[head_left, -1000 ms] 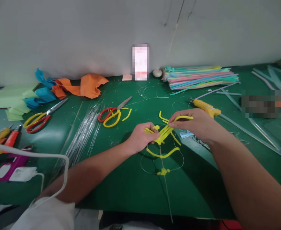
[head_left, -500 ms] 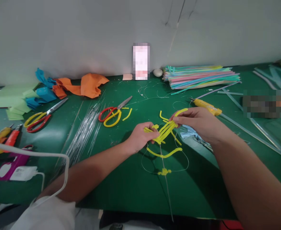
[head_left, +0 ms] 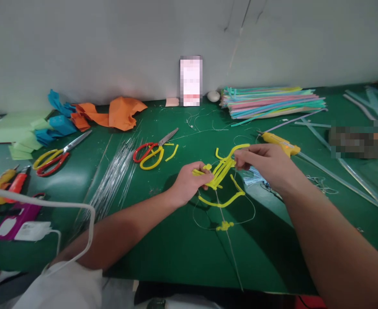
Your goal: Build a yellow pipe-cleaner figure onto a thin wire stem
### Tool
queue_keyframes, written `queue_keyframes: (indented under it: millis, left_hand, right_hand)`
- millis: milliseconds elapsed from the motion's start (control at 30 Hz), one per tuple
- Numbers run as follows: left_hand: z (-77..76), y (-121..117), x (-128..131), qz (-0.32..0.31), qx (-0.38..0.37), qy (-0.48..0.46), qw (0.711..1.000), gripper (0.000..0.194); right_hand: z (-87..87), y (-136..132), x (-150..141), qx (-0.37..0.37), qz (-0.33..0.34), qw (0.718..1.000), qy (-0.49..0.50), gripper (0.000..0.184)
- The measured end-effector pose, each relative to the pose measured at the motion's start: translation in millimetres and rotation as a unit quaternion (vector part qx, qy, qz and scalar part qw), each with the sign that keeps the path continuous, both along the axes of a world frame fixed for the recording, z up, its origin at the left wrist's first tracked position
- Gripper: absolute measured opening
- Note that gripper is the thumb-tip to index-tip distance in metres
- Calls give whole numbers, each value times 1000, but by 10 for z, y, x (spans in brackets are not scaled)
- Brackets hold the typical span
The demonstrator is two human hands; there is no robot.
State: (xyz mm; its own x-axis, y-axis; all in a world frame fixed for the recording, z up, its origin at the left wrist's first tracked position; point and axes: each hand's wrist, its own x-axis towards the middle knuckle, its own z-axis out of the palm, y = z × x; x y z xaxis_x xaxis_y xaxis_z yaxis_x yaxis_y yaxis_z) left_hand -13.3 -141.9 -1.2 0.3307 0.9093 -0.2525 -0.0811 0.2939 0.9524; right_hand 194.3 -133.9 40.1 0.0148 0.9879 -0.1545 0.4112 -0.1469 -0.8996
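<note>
Between my hands is a craft piece of bent yellow pipe cleaners (head_left: 223, 172), with several strands side by side. My left hand (head_left: 193, 179) pinches its left end between thumb and fingers. At its upper right, my right hand (head_left: 256, 159) closes its fingertips on a yellow strand. From the piece hang a curved yellow strip (head_left: 221, 203) and a thin wire loop (head_left: 254, 212) with a small yellow cluster (head_left: 225, 226) on it. A straight wire stem (head_left: 236, 262) runs down towards the table's front edge. My fingers partly hide the gripped ends.
Red-and-yellow scissors (head_left: 153, 153) lie by yellow offcuts (head_left: 172, 153) and a bundle of wires (head_left: 114, 176). A yellow glue gun (head_left: 279, 142) is just beyond my right hand. Coloured pipe cleaners (head_left: 272, 103) are at the back, near a propped phone (head_left: 191, 81). More scissors (head_left: 63, 155) lie left.
My right hand has shifted slightly, its fingertips now more curled at the upper strand. The wire stem's lower end has swung a little to the right. My left hand keeps its pinch.
</note>
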Motion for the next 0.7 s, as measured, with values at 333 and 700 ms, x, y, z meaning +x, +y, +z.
queue_keyframes:
  millis: [333,700]
  left_hand:
    - [45,19,-27,23,46,33,998,23]
    - [492,240,-274,-15,194,141,971,22]
  right_hand:
    - [-24,-54,-158,-86,134,985,64,31]
    - [-82,-144,-354,-59,111,991,53,38]
